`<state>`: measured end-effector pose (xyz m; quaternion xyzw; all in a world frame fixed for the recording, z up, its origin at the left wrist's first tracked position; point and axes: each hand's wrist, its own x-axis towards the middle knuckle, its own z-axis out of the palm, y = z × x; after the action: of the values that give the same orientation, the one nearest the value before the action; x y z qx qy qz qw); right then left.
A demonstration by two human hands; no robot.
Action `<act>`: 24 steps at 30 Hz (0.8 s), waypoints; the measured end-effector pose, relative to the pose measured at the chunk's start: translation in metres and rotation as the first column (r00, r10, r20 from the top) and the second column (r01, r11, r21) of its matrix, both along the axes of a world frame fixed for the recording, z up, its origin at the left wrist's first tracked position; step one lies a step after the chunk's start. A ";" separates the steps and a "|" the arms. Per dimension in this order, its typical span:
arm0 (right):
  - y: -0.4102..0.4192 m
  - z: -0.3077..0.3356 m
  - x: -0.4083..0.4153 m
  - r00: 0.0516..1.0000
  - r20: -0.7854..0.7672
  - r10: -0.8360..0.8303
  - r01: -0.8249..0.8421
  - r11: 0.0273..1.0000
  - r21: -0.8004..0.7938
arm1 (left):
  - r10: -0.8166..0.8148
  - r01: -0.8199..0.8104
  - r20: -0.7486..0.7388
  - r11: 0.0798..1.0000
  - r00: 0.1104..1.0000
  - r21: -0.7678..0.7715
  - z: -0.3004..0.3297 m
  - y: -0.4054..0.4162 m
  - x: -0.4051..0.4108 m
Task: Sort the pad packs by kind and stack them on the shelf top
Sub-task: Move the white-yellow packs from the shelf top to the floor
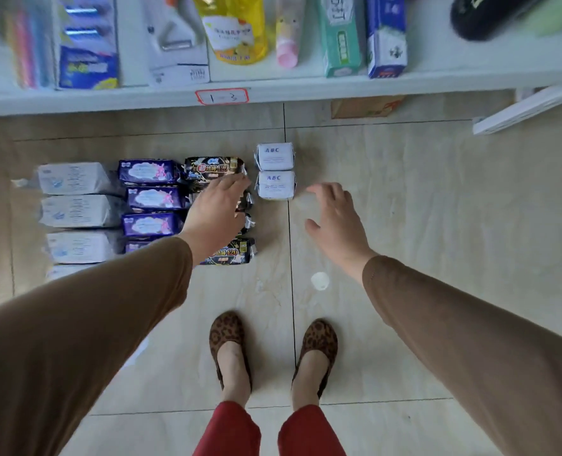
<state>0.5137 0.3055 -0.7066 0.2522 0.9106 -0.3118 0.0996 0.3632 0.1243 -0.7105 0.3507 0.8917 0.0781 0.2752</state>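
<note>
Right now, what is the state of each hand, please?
Left hand: open, holding nothing, over the black packs.
Right hand: open, holding nothing.

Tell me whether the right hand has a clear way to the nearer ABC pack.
Probably yes. The right hand is open just right of the nearer ABC pack, with only bare floor between them; the left hand is over the black packs.

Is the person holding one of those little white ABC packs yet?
No. Both white ABC packs lie on the floor, while the left hand and right hand hover open and empty beside them.
</note>
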 end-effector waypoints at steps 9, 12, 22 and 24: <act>0.009 0.275 0.010 0.999 -0.024 0.044 -0.045 0.999 -0.023 | 0.134 -0.128 -0.013 0.969 0.991 0.209 0.264 0.015 0.046; 0.009 0.366 0.006 0.994 -0.109 0.027 -0.030 0.999 -0.028 | 0.139 -0.123 -0.049 0.963 0.989 0.241 0.353 0.022 0.051; 0.003 0.569 -0.051 0.938 -0.324 0.124 -0.095 0.990 0.103 | 0.191 -0.099 -0.185 0.902 0.964 0.420 0.557 0.017 0.011; 0.007 0.594 -0.073 0.934 -0.332 0.129 -0.094 0.988 0.121 | 0.188 -0.078 -0.220 0.900 0.957 0.429 0.579 0.017 -0.013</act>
<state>0.4411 0.3130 -0.1124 0.1475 0.9419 -0.2969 -0.0542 0.3499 0.1408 -0.1313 0.3461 0.9045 0.2390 0.0707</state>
